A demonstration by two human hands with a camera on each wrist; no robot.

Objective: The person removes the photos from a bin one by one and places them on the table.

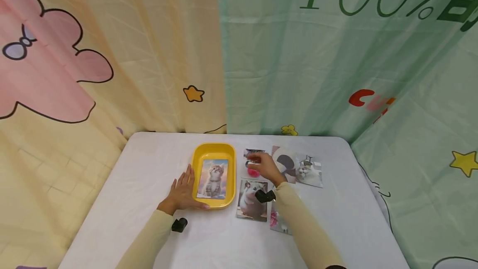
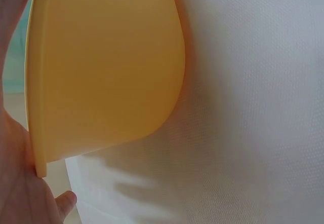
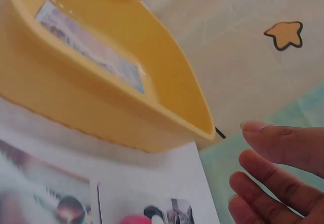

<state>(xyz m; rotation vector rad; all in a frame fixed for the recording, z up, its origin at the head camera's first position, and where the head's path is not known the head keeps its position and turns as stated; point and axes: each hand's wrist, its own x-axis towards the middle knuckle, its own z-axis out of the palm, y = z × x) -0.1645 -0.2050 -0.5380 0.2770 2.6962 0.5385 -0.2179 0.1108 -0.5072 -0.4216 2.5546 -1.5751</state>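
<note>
A yellow tray [image 1: 232, 155] stands left of centre on the table, holding a kitten picture card [image 1: 213, 179]. My left hand [image 1: 182, 192] rests on the tray's left rim and near corner, fingers spread; in the left wrist view the hand [image 2: 23, 188] lies along the rim beside the outer wall [image 2: 111, 72]. Right of the tray, my right hand [image 1: 265, 167] hovers over a card with a pink ball [image 1: 253, 173], partly covering it. Nothing shows between thumb and fingertips of this hand [image 3: 278, 183] in the right wrist view; its fingers are loosely bent.
Near the tray lies a card with a grey animal [image 1: 247, 206]. Farther right are a card with a round dark shape [image 1: 285, 161] and a cat card [image 1: 310, 173]. My right sleeve partly covers a pink-flower card [image 1: 274, 219]. Patterned curtains [image 1: 261, 74] hang behind the white table [image 1: 149, 161].
</note>
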